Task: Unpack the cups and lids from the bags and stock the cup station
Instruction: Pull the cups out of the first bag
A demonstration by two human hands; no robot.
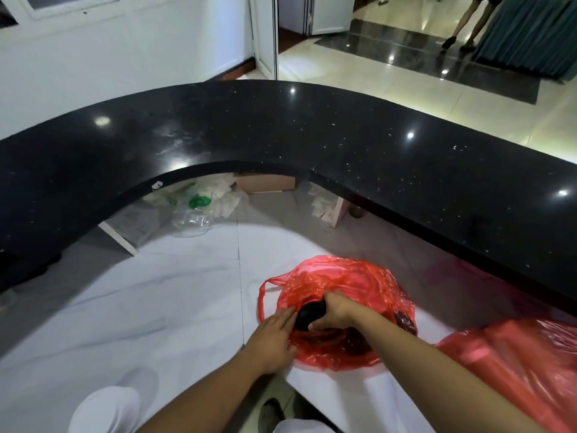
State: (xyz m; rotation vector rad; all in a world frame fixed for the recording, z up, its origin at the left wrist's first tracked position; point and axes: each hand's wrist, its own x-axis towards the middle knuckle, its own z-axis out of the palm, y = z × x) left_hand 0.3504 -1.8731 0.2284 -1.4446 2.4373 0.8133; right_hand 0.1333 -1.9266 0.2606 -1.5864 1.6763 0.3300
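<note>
A red plastic bag (349, 282) lies open on the white tiled floor below me. My right hand (335, 309) reaches into its mouth and grips a stack of black lids (304, 317). More dark lids show through the red plastic at the bag's right side (406, 321). My left hand (274, 340) rests flat on the bag's near-left edge, fingers spread, pressing the plastic down. A second red bag (515, 364) lies at the lower right, its contents hidden.
A curved black stone counter (281, 129) arcs around the floor space. Under it lie clear plastic wrapping with a green patch (199, 203) and a cardboard box (265, 182). My white-clad knees (106, 410) are at the bottom. A person's legs (468, 23) stand far right.
</note>
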